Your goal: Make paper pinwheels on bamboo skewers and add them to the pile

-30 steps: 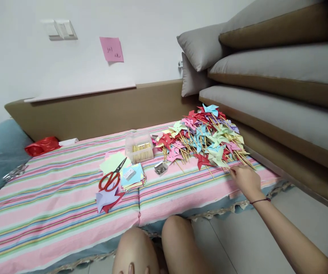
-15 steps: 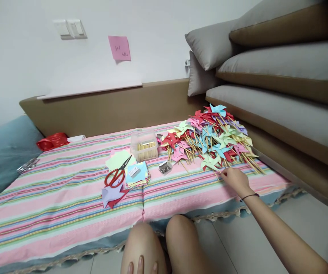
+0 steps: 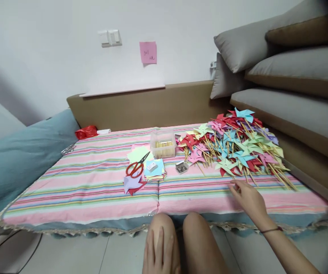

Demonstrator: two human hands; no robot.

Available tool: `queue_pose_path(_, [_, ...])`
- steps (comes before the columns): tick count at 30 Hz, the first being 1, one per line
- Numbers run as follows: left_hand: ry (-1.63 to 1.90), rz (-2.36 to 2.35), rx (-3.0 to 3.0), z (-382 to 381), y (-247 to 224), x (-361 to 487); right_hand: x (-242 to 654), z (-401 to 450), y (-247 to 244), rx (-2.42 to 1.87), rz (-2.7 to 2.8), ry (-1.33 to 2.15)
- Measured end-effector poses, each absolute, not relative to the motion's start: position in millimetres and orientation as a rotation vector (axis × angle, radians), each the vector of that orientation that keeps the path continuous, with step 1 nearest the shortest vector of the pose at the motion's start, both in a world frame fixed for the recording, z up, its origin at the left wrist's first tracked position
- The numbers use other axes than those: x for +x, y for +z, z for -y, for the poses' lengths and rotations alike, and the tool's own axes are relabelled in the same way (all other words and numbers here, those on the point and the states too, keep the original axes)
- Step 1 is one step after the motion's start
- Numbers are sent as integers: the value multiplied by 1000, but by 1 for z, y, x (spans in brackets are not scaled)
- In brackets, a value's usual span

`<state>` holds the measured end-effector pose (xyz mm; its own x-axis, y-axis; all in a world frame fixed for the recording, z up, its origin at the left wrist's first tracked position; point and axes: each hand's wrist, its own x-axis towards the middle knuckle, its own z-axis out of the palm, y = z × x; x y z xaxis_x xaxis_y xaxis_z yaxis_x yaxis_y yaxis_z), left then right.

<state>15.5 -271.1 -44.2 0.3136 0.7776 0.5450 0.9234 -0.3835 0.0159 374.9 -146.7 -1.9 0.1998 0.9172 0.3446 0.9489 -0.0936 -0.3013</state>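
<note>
My left hand lies flat on my left knee with its fingers spread. My right hand hovers just in front of a heap of paper pinwheels on wooden sticks, thumb and fingers slightly apart with nothing visible in them. Nearest to its fingertips is a pale green pinwheel at the front of the heap. Left of the heap sit a small open box of metal pins and a clear plastic box holding wooden sticks. Red-handled scissors lie on coloured paper squares, beside purple and red cut paper.
A striped cloth covers the low seat. Grey cushions are stacked at the right, and a blue cushion leans at the left. A red plastic item lies by the backrest. A pink note is on the wall.
My right hand has let go of the pale green pinwheel's stick and drawn back toward me. The view has turned left, and more of my left hand shows on the knee.
</note>
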Motion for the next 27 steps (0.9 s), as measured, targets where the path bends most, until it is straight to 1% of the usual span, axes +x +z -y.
queue_pose_path(3, [-743, 1410, -2546, 231, 2, 36, 345, 146, 3, -1784, 1844, -6])
queue_pose_path(6, [-862, 1259, -2836, 181, 36, 75, 318, 117, 28, -1644, 1897, 81])
queue_pose_path(7, [-854, 1152, -2928, 163, 41, 91, 311, 101, 41, -1619, 1891, 107])
queue_pose_path(10, [-655, 859, -3030, 106, 43, 133, 293, 41, 86, -1554, 1904, 156])
queue_pose_path(12, [-694, 757, -3001, 65, 40, 147, 283, -3, 112, -1523, 2009, 237])
queue_pose_path(14, [-975, 969, -2825, 22, 38, 144, 273, -43, 127, -1509, 2097, 305])
queue_pose_path(16, [-1314, 1384, -2467, -17, 37, 125, 260, -75, 127, -1516, 2137, 318])
queue_pose_path(17, [-1422, 1640, -2220, -34, 36, 112, 253, -87, 122, -1525, 2127, 315])
queue_pose_path(18, [-1485, 1839, -1980, -48, 35, 98, 246, -96, 113, -1535, 2099, 311])
queue_pose_path(20, [-1505, 2110, -1784, -69, 30, 72, 231, -106, 88, -1558, 2014, 315])
queue_pose_path(22, [-1555, 2258, -1757, -80, 27, 54, 218, -107, 63, -1587, 1904, 327])
queue_pose_path(24, [-1655, 2303, -1834, -83, 25, 47, 208, -102, 44, -1600, 1762, 354])
queue_pose_path(27, [-1886, 2332, -1890, -80, 25, 47, 201, -86, 31, -1586, 1556, 394])
